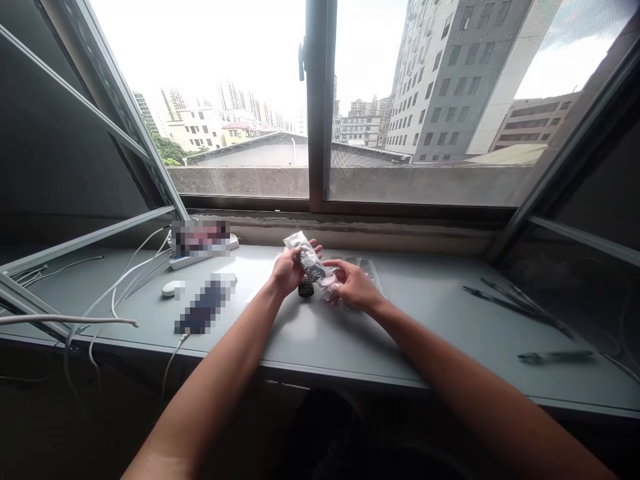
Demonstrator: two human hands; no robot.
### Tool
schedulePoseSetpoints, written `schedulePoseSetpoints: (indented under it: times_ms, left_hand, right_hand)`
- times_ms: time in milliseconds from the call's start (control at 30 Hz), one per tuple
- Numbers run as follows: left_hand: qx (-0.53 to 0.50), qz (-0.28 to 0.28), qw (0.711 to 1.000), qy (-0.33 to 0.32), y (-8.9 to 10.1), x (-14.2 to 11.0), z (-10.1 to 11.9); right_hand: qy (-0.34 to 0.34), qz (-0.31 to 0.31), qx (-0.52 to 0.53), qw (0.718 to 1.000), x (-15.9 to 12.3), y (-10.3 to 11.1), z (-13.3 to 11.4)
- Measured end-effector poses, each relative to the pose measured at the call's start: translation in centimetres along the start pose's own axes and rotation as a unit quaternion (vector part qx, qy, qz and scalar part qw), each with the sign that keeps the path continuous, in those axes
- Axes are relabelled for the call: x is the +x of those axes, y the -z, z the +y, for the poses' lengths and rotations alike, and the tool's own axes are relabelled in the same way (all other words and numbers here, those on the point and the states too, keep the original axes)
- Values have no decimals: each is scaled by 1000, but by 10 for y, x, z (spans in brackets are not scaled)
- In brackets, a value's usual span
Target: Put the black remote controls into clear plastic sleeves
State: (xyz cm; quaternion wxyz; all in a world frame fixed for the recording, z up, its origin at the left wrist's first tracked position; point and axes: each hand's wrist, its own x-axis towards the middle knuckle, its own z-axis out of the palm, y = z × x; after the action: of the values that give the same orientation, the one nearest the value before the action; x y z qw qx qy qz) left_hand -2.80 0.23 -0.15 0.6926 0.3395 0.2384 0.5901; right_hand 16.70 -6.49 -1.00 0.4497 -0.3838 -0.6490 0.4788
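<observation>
My left hand (287,270) holds a crumpled clear plastic packet (311,260) with something grey inside, its thumb on top and some fingers stretched out behind. With pinched fingers, my right hand (356,285) grips the packet's lower right end, where a pinkish patch shows. The packet is tilted, upper end to the left, above the desk. Just below it is a small black textured object (306,287), partly covered; its kind is unclear. A flat clear bag (370,270) lies behind my right hand, mostly hidden by it.
On the grey desk (430,320) are a white power strip (220,250) with cables, a white rounded case (173,288) and a blurred-out phone-like item (203,308). Dark cables (505,300) and a pen (555,357) lie right. Metal frames flank the desk before a window.
</observation>
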Motion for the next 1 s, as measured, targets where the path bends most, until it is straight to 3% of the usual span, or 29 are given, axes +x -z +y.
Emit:
schedulePoseSetpoints:
  times_ms: [267, 467, 567, 733, 900, 1000]
  left_hand:
    - [-10, -33, 999, 13, -10, -11, 3]
    - [39, -108, 989, 95, -3, -10, 7]
    - [29, -85, 991, 95, 1, -5, 7]
    - [36, 1, 999, 22, 3, -3, 6]
    - [65, -15, 996, 64, 3, -4, 6]
    - [37, 4, 999, 37, 3, -2, 6]
  right_hand:
    - [37, 0, -11, 999, -5, -4, -2]
    - [56, -36, -2, 998, -7, -11, 1]
    - [57, -34, -17, 998, -7, -12, 4]
    - [82, -28, -44, 995, -8, -12, 5]
    - [71, 43, -42, 996, -6, -6, 5]
    - [89, 84, -60, 991, -3, 1, 0]
